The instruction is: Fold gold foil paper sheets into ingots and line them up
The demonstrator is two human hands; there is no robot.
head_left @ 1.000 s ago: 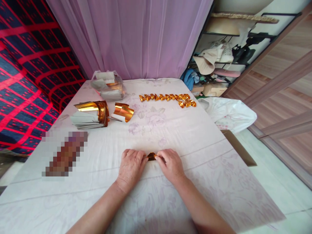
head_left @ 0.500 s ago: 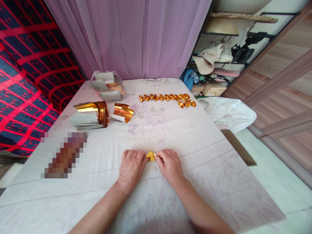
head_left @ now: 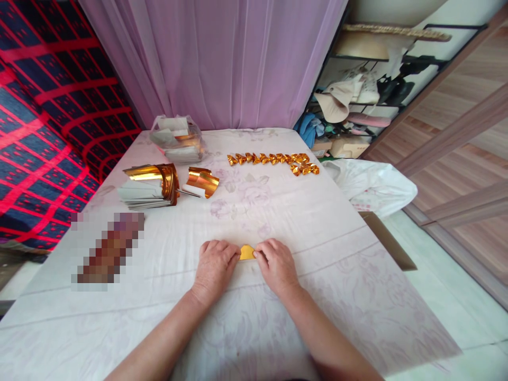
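A small folded piece of gold foil paper lies between my two hands, low over the tablecloth. My left hand is closed, pinching its left end between thumb and fingers. At the right end, my right hand pinches the paper in the same way. The upper edge of the fold looks rounded. Farther back runs a row of folded gold foil pieces, bending round at its right end. A stack of foil sheets stands at the left, with a few loose curled sheets beside it.
The table has a floral cloth. A clear bag of paper sits at the back left, and a blurred-out item lies at the left. Off the right edge are a white plastic bag and a shelf with shoes and a cap.
The foil paper's top has gone from a pointed, creased shape to a smoother, rounded one. Both hands keep their pinch and have barely shifted. The view has moved slightly.
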